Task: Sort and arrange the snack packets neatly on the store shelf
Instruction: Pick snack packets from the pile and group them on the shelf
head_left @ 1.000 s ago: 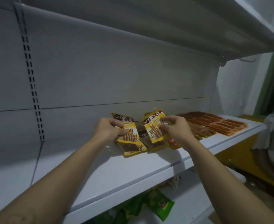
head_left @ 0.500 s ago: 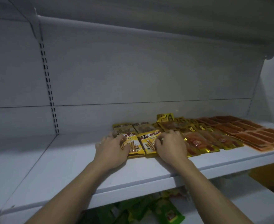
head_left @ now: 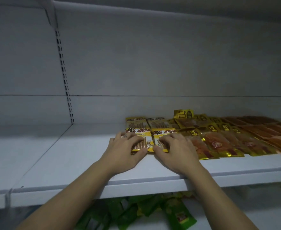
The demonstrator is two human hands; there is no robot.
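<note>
Two yellow snack packets lie flat side by side on the white shelf (head_left: 80, 163). My left hand (head_left: 124, 150) rests on the left yellow packet (head_left: 147, 138), fingers laid over it and thumb at its near edge. In the same way my right hand (head_left: 174, 150) rests on the right yellow packet (head_left: 163, 132). Two more packets of that kind (head_left: 136, 124) lie in a row just behind them. To the right, gold packets with orange contents (head_left: 219, 143) lie in overlapping rows.
Orange-brown packets (head_left: 272, 133) fill the shelf's far right. A small gold packet (head_left: 183, 113) stands against the back wall. Green packets (head_left: 153, 211) lie on the shelf below. A slotted upright rail (head_left: 65, 77) runs down the back panel at left, with bare shelf beside it.
A second ago both hands held the yellow packets raised off the shelf. The packets now lie flat in front of the back row, with both hands on top of them.
</note>
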